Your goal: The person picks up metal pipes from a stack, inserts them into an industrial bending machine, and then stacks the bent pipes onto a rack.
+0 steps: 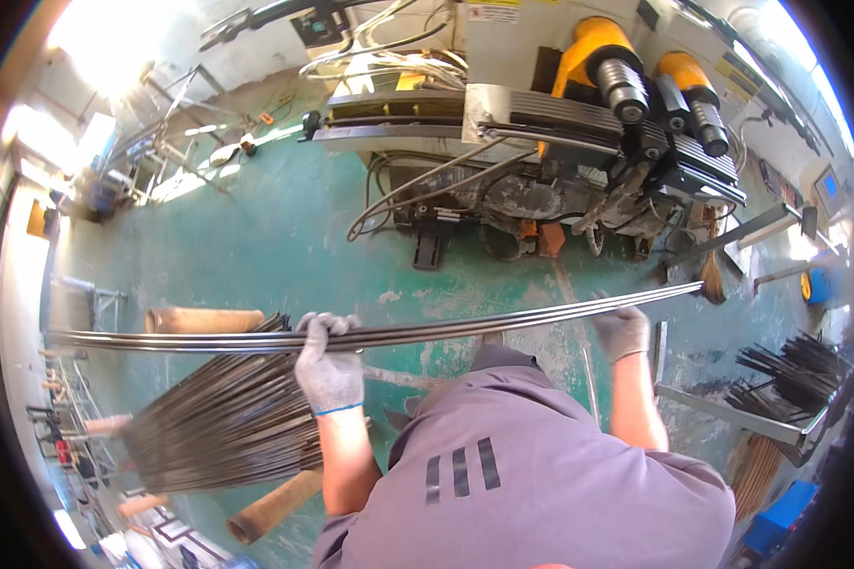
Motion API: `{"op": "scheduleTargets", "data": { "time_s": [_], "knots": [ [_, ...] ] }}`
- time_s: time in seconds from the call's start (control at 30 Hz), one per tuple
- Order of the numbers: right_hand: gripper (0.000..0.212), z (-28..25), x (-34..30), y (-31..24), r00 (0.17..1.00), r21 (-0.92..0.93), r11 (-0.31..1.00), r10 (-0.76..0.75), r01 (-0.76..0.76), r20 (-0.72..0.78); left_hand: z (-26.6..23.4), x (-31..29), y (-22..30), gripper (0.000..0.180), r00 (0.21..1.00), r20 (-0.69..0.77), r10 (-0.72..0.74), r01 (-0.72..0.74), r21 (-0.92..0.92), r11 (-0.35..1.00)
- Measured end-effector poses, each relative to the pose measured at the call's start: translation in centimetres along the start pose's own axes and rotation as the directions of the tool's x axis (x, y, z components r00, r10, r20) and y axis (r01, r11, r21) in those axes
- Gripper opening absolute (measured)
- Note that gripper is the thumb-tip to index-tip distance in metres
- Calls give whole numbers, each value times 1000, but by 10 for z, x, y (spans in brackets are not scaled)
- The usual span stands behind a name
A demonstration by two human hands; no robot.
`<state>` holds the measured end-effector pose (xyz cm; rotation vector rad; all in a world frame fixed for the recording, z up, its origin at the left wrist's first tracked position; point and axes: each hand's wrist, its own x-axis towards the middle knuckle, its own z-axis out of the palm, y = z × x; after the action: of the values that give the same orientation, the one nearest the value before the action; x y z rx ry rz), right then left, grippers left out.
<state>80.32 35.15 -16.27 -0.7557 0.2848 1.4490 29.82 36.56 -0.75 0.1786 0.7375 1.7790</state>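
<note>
A small bundle of long, thin metal rods [465, 328] stretches across in front of me, from the far left to the right. My left hand [330, 372], in a grey knit glove with a blue cuff edge, is closed around the bundle left of the middle, fingers over the top. Farther right, my right hand [624, 334], also gloved, holds the same rods from below; some of its fingers are hidden or hard to make out. The rods rise slightly toward their right ends. Beneath my left hand lies a big pile of similar dark rods [228, 417].
Brown tubes [204, 321] lie by the pile. Ahead stands a machine [550, 114] with orange-yellow cylinders and hanging cables. A broom [714, 280] is near the rods' right ends. At right, a metal frame [731, 414] stands beside short dark bars [792, 379]. The floor [228, 256] is green.
</note>
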Motion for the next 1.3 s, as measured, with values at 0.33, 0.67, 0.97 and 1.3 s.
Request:
{"op": "scheduleTargets", "data": {
  "time_s": [0.33, 0.67, 0.97, 1.3],
  "knots": [
    [22, 80, 64, -72, 916, -15, 920, -392, 392, -86, 140, 122, -4, 28, 896, 426, -127, 82, 121, 989],
    [24, 153, 112, -149, 755, 10, 782, -598, 623, -271, 161, 256, -45, 22, 957, 261, -123, 55, 253, 966],
    [22, 269, 177, -102, 770, -212, 790, -610, 575, -188, 175, 377, -114, 35, 953, 116, -279, 242, 260, 935],
    [24, 221, 240, -126, 595, -967, -228, -763, 116, 251, 211, 373, -199, 35, 744, 192, -640, 609, 197, 768]
  ]
}}
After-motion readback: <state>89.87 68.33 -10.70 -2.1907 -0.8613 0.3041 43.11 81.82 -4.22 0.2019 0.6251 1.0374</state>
